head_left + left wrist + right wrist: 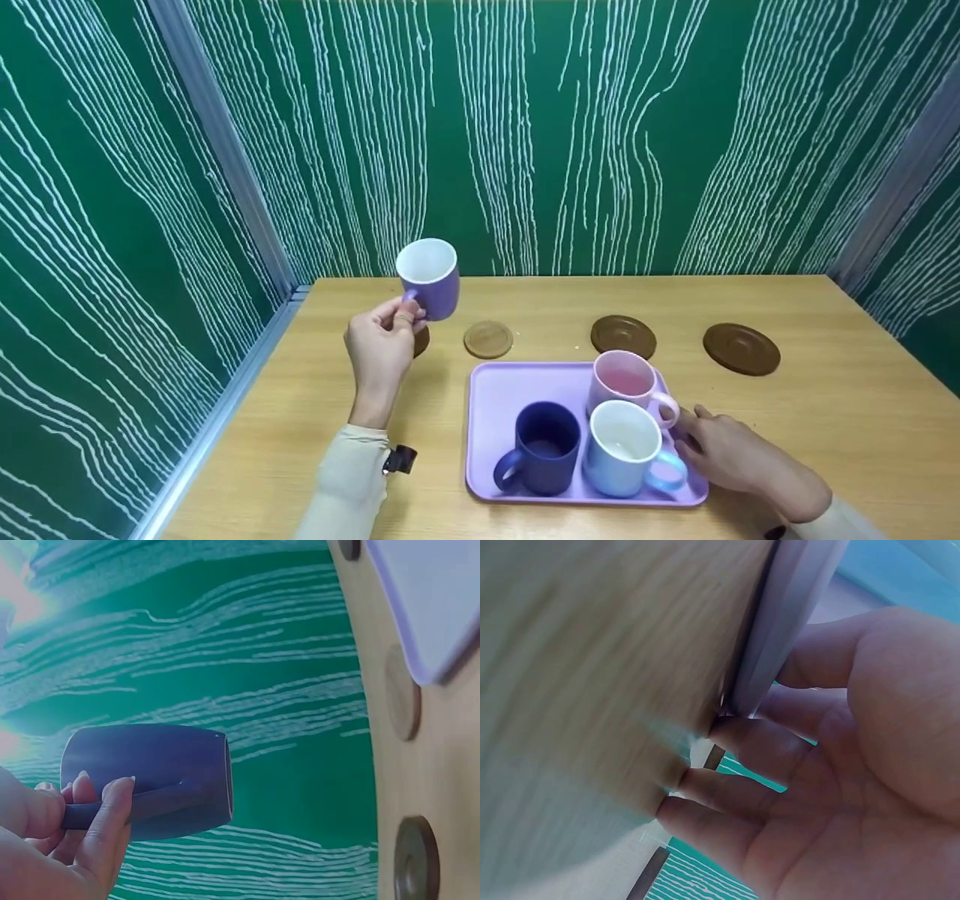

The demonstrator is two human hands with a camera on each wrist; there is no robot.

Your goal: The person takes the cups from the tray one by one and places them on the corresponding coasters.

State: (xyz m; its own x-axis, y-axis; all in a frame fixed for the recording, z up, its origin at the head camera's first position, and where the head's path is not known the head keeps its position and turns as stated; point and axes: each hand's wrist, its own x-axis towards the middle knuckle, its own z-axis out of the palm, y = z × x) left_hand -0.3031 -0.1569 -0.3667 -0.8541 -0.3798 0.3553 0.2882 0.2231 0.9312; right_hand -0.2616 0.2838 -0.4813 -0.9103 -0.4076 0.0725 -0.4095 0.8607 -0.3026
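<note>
My left hand (381, 349) pinches the handle of a purple mug (442, 296) with a white inside, held up over the back left of the table. In the left wrist view the mug (150, 757) lies sideways, with thumb and fingers round its handle. Beside the right edge of a lilac tray (510, 386), my right hand (731, 450) rests with thumb and index finger at the rim and the other fingertips down on the table. The tray bears a dark blue mug (551, 465), a light blue mug (611, 469) and a pink mug (604, 394).
Along the back of the wooden table (840, 420) lie a light wooden coaster (488, 339) and two brown coasters, one behind the tray (622, 337), another farther right (741, 349). A further brown coaster (422, 342) is partly hidden by my left hand. Green walls enclose the table.
</note>
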